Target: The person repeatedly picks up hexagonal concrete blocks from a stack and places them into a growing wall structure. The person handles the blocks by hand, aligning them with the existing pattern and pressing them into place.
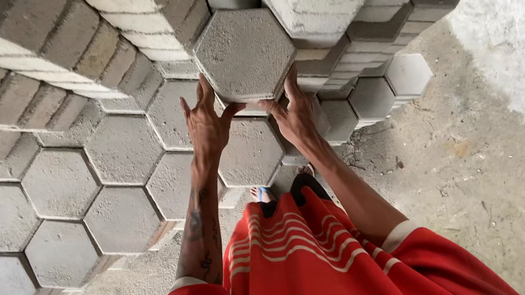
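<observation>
red shirt [314, 275], hands [205, 125] [300, 115] under hexagonal paver [244, 53]

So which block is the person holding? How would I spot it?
Look at the big stack of grey hexagon blocks along the ground. Near its middle, one block is lifted above the flat layer, with the left hand and right hand gripping its lower edges. It is the only block in hands and raised; its neighbours lie flat or stacked.

Open room is left over the bare floor [502, 199]; tall block stacks [111, 23] wall off the rest.
</observation>
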